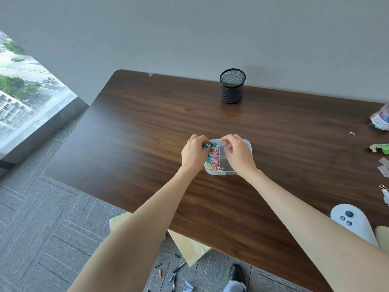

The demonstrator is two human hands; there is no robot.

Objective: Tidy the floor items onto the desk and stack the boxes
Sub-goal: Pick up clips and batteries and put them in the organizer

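Observation:
A clear plastic compartment box (231, 172) sits on the dark wooden desk (136, 133), its left side filled with pastel binder clips (214, 160). My left hand (194, 151) reaches into the box's left side and pinches a teal binder clip. My right hand (239, 153) hovers over the right compartments with fingertips pinched together; what it holds is hidden. Pens, batteries and clips (174, 275) lie scattered on the grey carpet below the desk edge. Flat cardboard pieces (189, 245) lie on the floor, partly under the desk.
A black mesh pen cup (232, 86) stands at the back of the desk. Wrappers, tape bits and a bag (381, 121) lie along the right edge. A white controller (351, 222) rests near the front right. My shoe (236, 272) is on the floor.

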